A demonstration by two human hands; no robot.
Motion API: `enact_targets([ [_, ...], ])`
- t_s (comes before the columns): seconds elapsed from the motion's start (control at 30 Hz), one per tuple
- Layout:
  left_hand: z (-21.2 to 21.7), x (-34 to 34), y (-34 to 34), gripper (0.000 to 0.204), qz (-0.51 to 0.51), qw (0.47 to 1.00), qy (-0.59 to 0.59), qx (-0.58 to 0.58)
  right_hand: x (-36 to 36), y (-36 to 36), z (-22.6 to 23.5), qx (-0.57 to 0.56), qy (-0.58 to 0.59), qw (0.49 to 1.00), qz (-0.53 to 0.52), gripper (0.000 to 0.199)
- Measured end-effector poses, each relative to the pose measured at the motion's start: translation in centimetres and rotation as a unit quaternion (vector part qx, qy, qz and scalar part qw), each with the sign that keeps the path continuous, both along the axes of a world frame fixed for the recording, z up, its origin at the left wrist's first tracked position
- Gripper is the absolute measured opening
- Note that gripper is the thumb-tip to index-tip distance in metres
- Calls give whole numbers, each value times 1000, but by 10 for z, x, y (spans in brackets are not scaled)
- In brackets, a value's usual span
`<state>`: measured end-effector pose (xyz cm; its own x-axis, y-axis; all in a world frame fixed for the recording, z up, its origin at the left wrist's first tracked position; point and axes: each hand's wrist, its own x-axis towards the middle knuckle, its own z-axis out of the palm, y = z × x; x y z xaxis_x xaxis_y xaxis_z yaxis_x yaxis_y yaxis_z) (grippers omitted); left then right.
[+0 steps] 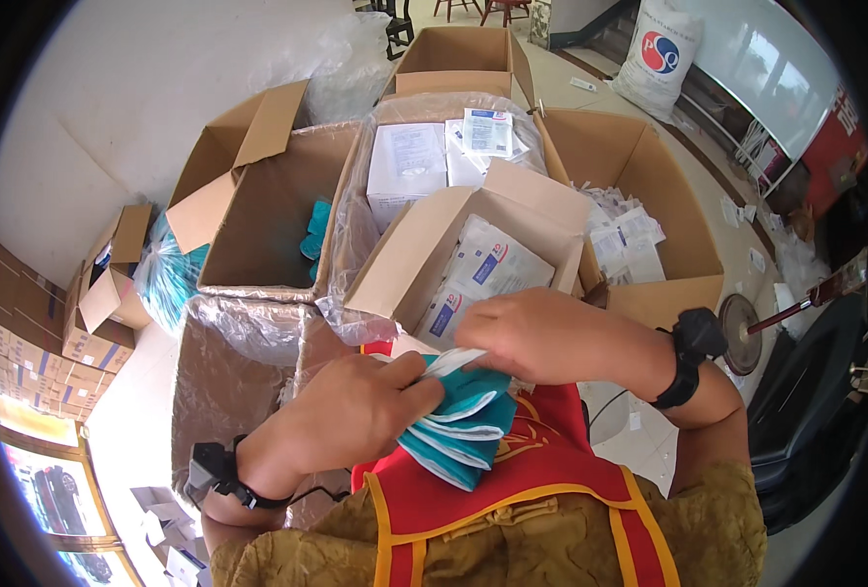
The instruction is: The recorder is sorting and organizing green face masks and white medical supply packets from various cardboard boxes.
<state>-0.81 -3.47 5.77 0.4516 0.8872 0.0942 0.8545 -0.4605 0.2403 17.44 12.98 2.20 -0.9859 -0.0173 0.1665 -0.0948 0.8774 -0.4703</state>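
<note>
In front of my chest is a fanned bundle of teal fabric pieces with white edges (465, 430). My left hand (360, 406) is closed on the bundle's upper left, thumb and fingers pinched together. My right hand (541, 338) is closed at its upper right, with bent fingers at a narrow white strip (455, 361) that runs between both hands. Whether the strip is part of the fabric cannot be told. Just beyond my hands, a tilted open carton (395, 274) holds flat white printed packets (488, 269).
A plastic-lined carton with white boxes (406, 161) stands behind. To the right, another carton (683, 245) holds loose packets. On the left, a deep carton (258, 235) has teal pieces inside, above a plastic-lined carton (223, 382). A round metal base (740, 333) stands at right.
</note>
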Motion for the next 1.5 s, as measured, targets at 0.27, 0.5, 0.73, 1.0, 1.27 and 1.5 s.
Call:
enact_targets([
  [0.27,2,1,3,11,-34,999,-23,30,-8,-16,36,94,-106,990,-12,26],
  [0.5,7,0,1,10,-24,1000,0,16,-3,-1,21,65,-19,997,29,28],
  [0.73,7,3,4,9,-41,999,18,12,-7,-3,32,-5,-104,994,17,29],
  [1.0,8,3,3,9,-34,999,19,9,1,7,32,-160,-120,979,27,34],
  [1.27,8,7,5,11,-49,998,17,19,-4,1,36,-98,-157,983,-2,26],
  [1.5,10,4,2,13,-22,999,17,24,11,3,39,-65,-109,991,-31,15],
])
